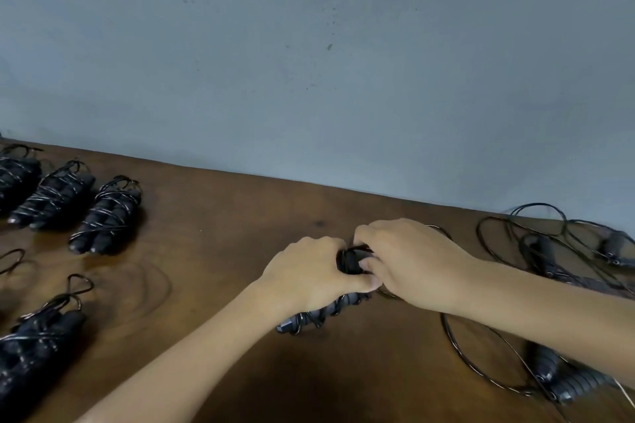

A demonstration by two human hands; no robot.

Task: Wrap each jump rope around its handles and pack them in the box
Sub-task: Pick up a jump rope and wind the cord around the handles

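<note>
My left hand grips a pair of black jump rope handles with thin black cord wound around them. The lower ends of the handles stick out below my fist. My right hand pinches the cord at the top end of the same handles, right against my left hand. Wrapped rope bundles lie at the left: one, another, and a nearer one. Loose, unwrapped ropes with black handles lie at the right, near and far. No box is in view.
Everything lies on a brown wooden table that ends at a grey-blue wall. Loose cord loops spread over the right side. A further wrapped bundle sits at the far left edge.
</note>
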